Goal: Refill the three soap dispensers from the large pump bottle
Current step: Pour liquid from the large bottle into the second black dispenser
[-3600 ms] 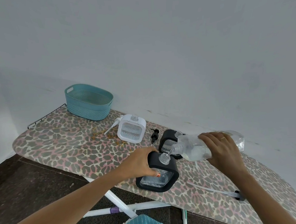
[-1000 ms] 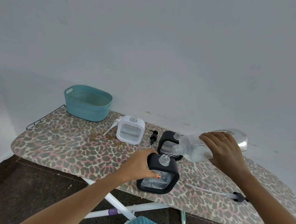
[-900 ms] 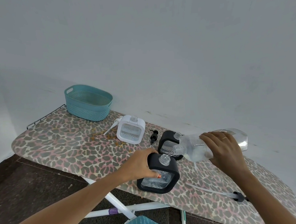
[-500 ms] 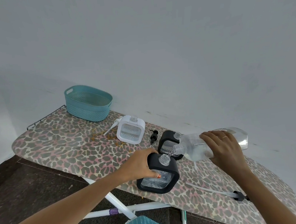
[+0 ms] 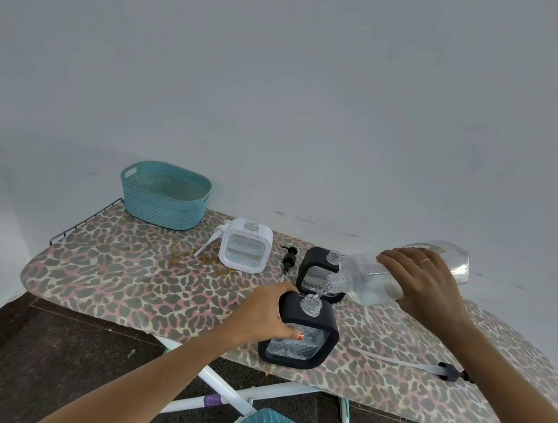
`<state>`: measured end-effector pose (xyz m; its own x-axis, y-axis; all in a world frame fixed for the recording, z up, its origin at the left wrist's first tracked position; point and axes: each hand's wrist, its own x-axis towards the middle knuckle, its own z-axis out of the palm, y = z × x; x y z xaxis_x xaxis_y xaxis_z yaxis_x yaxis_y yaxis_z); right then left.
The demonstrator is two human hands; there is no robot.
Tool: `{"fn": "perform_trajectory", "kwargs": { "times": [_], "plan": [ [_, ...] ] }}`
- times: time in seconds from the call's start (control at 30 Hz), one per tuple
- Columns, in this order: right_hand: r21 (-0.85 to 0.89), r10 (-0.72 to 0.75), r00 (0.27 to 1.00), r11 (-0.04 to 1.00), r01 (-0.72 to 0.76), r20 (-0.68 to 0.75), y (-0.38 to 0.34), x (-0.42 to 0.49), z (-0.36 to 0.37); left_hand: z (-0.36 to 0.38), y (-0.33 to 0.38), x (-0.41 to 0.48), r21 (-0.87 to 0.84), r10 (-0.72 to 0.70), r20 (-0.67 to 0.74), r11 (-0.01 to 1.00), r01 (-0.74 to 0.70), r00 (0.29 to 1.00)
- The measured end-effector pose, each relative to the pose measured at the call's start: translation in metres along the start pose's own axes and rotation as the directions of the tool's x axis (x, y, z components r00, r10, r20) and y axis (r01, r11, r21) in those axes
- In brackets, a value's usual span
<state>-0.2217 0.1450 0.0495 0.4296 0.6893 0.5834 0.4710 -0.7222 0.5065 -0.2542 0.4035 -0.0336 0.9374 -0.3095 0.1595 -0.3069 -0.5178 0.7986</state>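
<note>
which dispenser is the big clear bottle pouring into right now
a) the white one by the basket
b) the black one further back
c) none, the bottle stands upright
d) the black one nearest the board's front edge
d: the right hand tips the large bottle so its mouth meets the neck of the near black dispenser, which the left hand steadies.
</note>
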Motion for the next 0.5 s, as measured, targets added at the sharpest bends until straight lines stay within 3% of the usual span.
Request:
{"fn": "perform_trajectory", "kwargs": {
  "times": [0.5],
  "plan": [
    [-0.028, -0.016, 1.0, 0.999, 0.016, 0.013, 0.0009, -0.0021, 0.0031, 0.0005, 0.0016, -0.0001, 0.003, 0.01, 0.001, 1.0, -0.01, 1.0]
  ]
}}
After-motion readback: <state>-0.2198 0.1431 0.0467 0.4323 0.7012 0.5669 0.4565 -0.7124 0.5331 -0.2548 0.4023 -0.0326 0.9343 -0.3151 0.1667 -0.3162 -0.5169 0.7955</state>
